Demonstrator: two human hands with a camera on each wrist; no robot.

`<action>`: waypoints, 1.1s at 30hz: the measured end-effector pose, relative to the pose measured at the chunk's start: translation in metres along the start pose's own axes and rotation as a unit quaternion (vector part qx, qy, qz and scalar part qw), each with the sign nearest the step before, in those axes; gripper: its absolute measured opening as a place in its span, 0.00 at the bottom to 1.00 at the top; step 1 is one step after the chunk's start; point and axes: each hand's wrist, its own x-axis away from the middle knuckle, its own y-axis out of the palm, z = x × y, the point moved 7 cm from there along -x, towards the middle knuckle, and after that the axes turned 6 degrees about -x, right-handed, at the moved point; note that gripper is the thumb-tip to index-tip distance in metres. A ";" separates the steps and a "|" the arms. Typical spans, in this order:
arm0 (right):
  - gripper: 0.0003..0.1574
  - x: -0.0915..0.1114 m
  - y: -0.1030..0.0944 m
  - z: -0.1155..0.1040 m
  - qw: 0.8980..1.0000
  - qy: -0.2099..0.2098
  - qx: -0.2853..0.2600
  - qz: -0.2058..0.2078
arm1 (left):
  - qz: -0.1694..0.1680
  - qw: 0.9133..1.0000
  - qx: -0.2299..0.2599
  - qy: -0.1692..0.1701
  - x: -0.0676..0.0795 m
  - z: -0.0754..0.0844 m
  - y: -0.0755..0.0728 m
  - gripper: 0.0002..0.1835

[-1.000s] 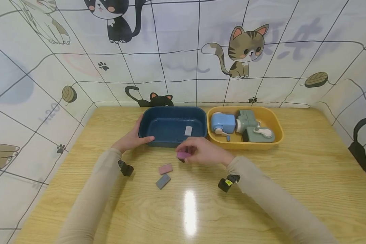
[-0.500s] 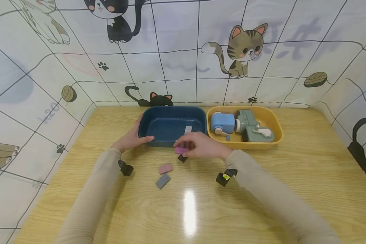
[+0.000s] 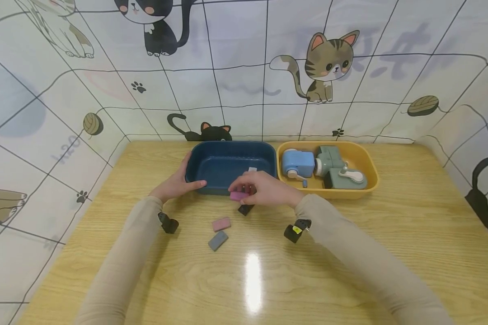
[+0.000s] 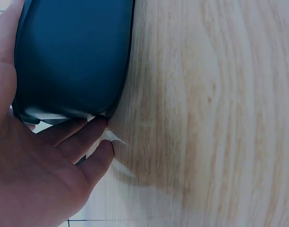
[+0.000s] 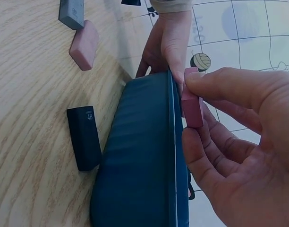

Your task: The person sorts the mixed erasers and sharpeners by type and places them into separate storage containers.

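Note:
A pinkish-purple eraser (image 3: 238, 196) is pinched between the thumb and fingers of my right hand (image 3: 270, 188), at the near wall of the dark blue bin (image 3: 212, 190). In the right wrist view this eraser (image 5: 192, 104) is level with the bin's rim. My left hand (image 3: 175, 184) grips the bin's left end, its thumb over the near rim. On the table in front lie a black eraser (image 3: 245, 209) marked 4B, a pink eraser (image 3: 221, 224) and a grey eraser (image 3: 218, 241). Inside the bin a white eraser (image 3: 252, 169) shows partly behind my right hand.
Right beside the blue bin stands a yellow bin (image 3: 370, 174). It holds a blue crank pencil sharpener (image 3: 298, 162) and grey-green ones (image 3: 345, 178). A cat-print cloth (image 3: 244, 81) hangs behind the wooden table (image 3: 329, 253).
My right hand has lifted the pinkish-purple eraser away from the black one and moved it up and slightly left, to the bin's near rim. The left hand stays in place.

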 end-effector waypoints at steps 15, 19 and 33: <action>0.22 -0.008 -0.010 0.004 1.000 0.027 -0.009 -0.001 | 0.001 1.000 -0.001 0.003 0.000 0.001 0.000 0.60; 0.23 -0.009 -0.014 0.005 0.999 0.041 -0.015 -0.004 | 0.000 1.000 -0.001 0.002 -0.001 0.000 0.000 0.60; 0.23 -0.015 -0.022 0.011 0.998 0.050 0.015 -0.021 | 0.001 1.000 -0.012 0.003 -0.001 -0.001 0.000 0.59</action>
